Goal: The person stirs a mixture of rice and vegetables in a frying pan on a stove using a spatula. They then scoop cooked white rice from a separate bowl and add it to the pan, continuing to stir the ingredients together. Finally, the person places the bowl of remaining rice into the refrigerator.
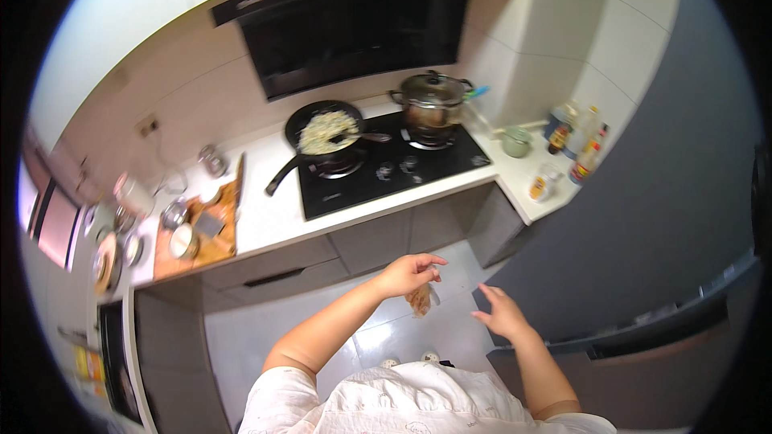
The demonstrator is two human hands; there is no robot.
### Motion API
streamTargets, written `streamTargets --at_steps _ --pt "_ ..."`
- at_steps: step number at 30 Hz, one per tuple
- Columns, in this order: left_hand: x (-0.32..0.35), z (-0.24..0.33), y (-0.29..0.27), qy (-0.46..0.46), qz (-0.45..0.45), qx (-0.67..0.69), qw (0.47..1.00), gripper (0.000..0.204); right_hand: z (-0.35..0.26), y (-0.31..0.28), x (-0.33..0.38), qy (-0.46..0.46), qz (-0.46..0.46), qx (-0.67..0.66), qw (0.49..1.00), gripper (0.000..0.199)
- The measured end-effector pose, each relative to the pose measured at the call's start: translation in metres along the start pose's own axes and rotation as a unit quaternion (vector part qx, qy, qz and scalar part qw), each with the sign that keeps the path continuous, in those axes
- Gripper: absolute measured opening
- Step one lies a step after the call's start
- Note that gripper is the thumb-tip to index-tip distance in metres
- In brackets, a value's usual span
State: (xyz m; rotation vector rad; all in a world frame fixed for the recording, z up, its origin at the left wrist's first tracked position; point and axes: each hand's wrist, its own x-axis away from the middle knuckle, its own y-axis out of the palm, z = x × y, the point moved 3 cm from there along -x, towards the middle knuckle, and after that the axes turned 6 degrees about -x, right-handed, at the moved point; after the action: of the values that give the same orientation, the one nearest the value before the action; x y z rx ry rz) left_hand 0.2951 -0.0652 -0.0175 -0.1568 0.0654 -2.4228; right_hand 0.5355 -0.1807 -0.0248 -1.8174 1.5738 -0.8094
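Note:
From my left hand (406,275) hangs a small clear bag (418,300) with orange-brown pieces inside; its fingers are pinched at the top. What the pieces are is too blurred to tell. My right hand (504,313) is held out to the right of the bag, near the dark grey cabinet front, with fingers apart and nothing in them. Beyond both hands, a black frying pan (302,130) on the left burner contains pale, chopped-looking food (326,133). A spatula (366,137) rests in it, its handle pointing right.
A lidded steel pot (432,104) stands on the right burner of the black hob (378,185). Sauce bottles (591,153), a green jar (516,141) and a small container (544,185) crowd the right corner. On the left, a wooden cutting board (227,233) bears a bowl (183,241) and a cleaver (211,225).

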Motion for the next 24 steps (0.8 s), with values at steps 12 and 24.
streamTargets --at_steps 12,24 --pt "0.163 -0.043 -0.034 -0.033 0.257 0.046 0.965 0.031 -0.142 0.176 -0.102 -0.232 -0.226 -0.072 0.943 0.010" --pt "0.382 -0.097 -0.148 -0.083 0.558 -0.035 0.825 0.039 -0.316 0.302 -0.224 -0.246 -0.186 -0.045 0.950 0.016"
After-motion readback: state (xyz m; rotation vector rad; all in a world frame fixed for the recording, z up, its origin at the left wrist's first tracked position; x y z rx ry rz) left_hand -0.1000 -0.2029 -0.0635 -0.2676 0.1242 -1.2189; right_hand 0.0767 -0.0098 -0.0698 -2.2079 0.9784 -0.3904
